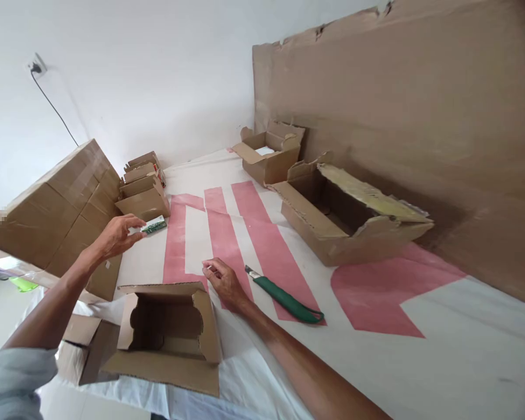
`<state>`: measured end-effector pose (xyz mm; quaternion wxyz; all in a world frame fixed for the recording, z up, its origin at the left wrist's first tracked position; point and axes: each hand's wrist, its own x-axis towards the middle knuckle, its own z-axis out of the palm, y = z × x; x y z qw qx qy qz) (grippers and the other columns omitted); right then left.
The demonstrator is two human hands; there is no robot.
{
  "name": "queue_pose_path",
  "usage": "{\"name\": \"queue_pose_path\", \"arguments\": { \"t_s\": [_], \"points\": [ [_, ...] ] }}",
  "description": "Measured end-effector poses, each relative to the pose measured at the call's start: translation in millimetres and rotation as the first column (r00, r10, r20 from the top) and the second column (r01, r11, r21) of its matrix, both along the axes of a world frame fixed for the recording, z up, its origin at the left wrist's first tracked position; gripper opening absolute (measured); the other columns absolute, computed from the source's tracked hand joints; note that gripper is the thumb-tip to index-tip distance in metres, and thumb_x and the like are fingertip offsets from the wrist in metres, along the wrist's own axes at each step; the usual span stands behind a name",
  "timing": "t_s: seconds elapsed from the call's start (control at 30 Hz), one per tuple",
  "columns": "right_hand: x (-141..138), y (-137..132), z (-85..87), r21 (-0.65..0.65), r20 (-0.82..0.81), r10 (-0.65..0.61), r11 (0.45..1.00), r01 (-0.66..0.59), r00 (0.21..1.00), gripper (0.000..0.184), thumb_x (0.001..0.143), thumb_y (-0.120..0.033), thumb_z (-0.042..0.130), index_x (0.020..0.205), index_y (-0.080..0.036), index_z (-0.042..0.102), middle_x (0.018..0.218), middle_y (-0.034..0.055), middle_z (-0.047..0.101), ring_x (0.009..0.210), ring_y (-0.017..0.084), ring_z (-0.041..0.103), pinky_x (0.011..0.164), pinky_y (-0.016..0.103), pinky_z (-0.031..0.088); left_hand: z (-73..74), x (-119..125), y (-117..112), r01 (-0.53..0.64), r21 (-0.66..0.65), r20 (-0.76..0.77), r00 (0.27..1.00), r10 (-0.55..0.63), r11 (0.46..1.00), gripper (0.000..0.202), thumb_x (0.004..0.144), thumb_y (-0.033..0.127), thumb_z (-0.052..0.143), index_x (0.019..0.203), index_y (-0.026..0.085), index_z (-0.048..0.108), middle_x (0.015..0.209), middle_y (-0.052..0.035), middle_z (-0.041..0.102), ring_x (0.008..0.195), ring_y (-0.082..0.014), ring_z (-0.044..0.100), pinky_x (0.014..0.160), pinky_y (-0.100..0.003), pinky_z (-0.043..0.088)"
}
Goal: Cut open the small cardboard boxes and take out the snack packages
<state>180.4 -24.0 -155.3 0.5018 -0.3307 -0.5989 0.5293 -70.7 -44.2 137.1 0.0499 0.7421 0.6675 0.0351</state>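
Note:
My left hand (121, 234) reaches to the far left side of the table. Its thumb and index finger pinch the near end of a small green-and-white box (156, 225), which is low over the cloth or resting on it. My right hand (223, 282) hovers over the cloth at the middle, fingers curled together; whether anything is in them I cannot make out. To its right lies a green-handled knife (284, 298) with a short blade. An open cardboard box (166, 373) stands at the near edge, between my forearms, and its visible inside looks bare.
Several small open cartons (143, 201) stand in a row by the left wall, beside a large cardboard box (65, 204). Two open boxes, a smaller one (273, 166) and a larger one (315, 233), sit before a tall cardboard panel (411, 116). A closed carton (100, 350) stands near left.

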Motion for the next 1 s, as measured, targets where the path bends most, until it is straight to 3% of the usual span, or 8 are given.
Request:
{"name": "queue_pose_path", "arguments": {
  "t_s": [0.1,0.17,0.27,0.37,0.47,0.53,0.67,1.0],
  "points": [
    [0.1,-1.4,-0.3,-0.002,-0.002,0.01,1.0,-0.01,1.0,0.029,0.091,-0.049,0.063,0.098,-0.023,0.074,0.101,0.0068,0.074,0.093,0.024,0.068,0.081,0.036,0.055,30.7,42.4,-73.4,0.079,-0.187,0.14,0.989,-0.053,0.979,0.048,0.095,0.07,0.064,0.106,0.026,0.082,0.109,-0.005,0.079,0.098,-0.0253,0.074,0.088,-0.036,0.059],
    [-0.2,-2.0,0.5,0.002,-0.003,0.005,1.0,-0.005,1.0,0.03,0.091,-0.05,0.063,0.098,-0.022,0.074,0.1,0.0073,0.075,0.092,0.024,0.068,0.082,0.037,0.055,33.5,65.7,-118.2,0.116,-0.33,0.163,0.984,-0.065,0.937,0.048,0.092,0.073,0.069,0.11,0.03,0.081,0.113,-0.0042,0.08,0.102,-0.0265,0.075,0.088,-0.036,0.059],
    [-1.8,-2.4,2.0,0.014,-0.008,-0.008,1.0,0.008,1.0,0.032,0.09,-0.051,0.063,0.096,-0.022,0.074,0.099,0.0077,0.076,0.09,0.024,0.069,0.081,0.038,0.055,7.0,87.2,-167.1,0.191,-0.44,0.086,0.982,-0.17,0.877,0.059,0.083,0.07,0.082,0.13,0.036,0.073,0.131,-0.0062,0.077,0.118,-0.0293,0.072,0.096,-0.038,0.057],
    [-3.8,-2.2,2.9,0.025,-0.009,-0.018,1.0,0.019,1.0,0.033,0.09,-0.052,0.062,0.095,-0.022,0.073,0.098,0.0075,0.076,0.088,0.024,0.069,0.08,0.037,0.055,-37.5,95.9,-187.4,0.204,-0.488,-0.074,0.959,-0.272,0.849,0.047,0.084,0.053,0.087,0.123,0.032,0.072,0.121,-0.0098,0.079,0.109,-0.0312,0.075,0.088,-0.039,0.056],
    [-4.3,-2.1,3.8,0.03,-0.005,-0.021,0.999,0.021,1.0,0.033,0.09,-0.052,0.061,0.095,-0.021,0.073,0.097,0.0077,0.075,0.088,0.024,0.07,0.079,0.037,0.055,-69.4,92.7,-181.7,0.087,-0.512,-0.248,0.938,-0.244,0.855,0.014,0.094,0.024,0.07,0.106,0.028,0.072,0.106,-0.0116,0.079,0.093,-0.031,0.077,0.077,-0.04,0.054],
    [-3.5,-2.2,4.7,0.034,-0.004,-0.015,0.999,0.015,1.0,0.033,0.09,-0.05,0.061,0.097,-0.021,0.074,0.098,0.0081,0.075,0.09,0.024,0.07,0.081,0.037,0.055,-76.5,81.9,-166.9,-0.01,-0.44,-0.361,0.918,-0.166,0.898,0.02,0.093,0.013,0.059,0.101,0.027,0.072,0.1,-0.0119,0.079,0.09,-0.0316,0.077,0.074,-0.04,0.053],
    [-1.4,-2.5,7.4,0.031,-0.003,-0.005,1.0,0.005,1.0,0.031,0.091,-0.048,0.061,0.1,-0.021,0.074,0.098,0.0071,0.075,0.087,0.023,0.069,0.083,0.038,0.055,-73.3,45.4,-123.3,-0.148,-0.199,-0.532,0.846,0.02,0.969,0.023,0.093,0.011,0.055,0.101,0.025,0.071,0.099,-0.0118,0.078,0.096,-0.0327,0.076,0.077,-0.04,0.052],
    [-3.6,0.6,7.9,0.013,0.002,-0.007,1.0,0.006,1.0,0.027,0.09,-0.045,0.06,0.096,-0.022,0.073,0.096,0.0052,0.074,0.082,0.021,0.066,0.078,0.035,0.054,-95.5,-25.9,-20.6,-0.161,0.075,-0.567,0.805,0.175,0.984,0.031,0.103,0.012,0.041,0.11,0.019,0.07,0.11,-0.0171,0.074,0.109,-0.0339,0.07,0.094,-0.045,0.05]
  ]
}}
